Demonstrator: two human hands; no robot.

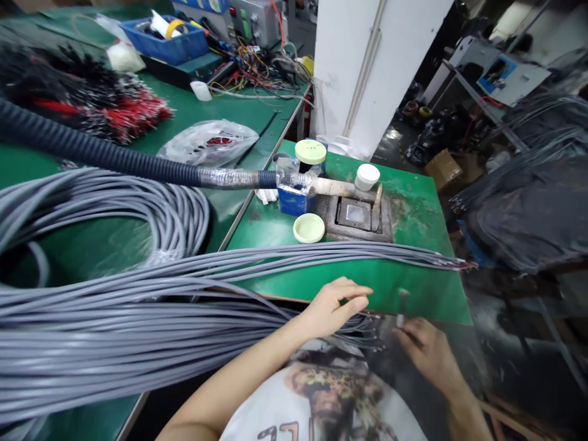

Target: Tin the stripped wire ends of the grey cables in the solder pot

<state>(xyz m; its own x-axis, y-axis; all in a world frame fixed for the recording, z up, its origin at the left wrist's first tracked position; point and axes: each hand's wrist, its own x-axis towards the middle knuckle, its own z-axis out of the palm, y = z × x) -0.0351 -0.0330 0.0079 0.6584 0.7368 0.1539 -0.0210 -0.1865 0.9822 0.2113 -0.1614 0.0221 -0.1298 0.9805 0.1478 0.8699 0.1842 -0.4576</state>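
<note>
We find the left hand (337, 306) extended, loosely spread, near grey cables (174, 337); the right hand (426, 352) pinches 1 pale, blurred object (400, 320).

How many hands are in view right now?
2: the left hand above the grey cables near their ends, and the right hand, blurred, to their right. No others show.

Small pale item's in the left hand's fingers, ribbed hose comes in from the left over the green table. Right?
Not quite: the hand is wrong. The head view shows the small pale item, blurred, in the fingers of the right hand, not the left hand. The ribbed hose does come in from the left over the green table.
</note>
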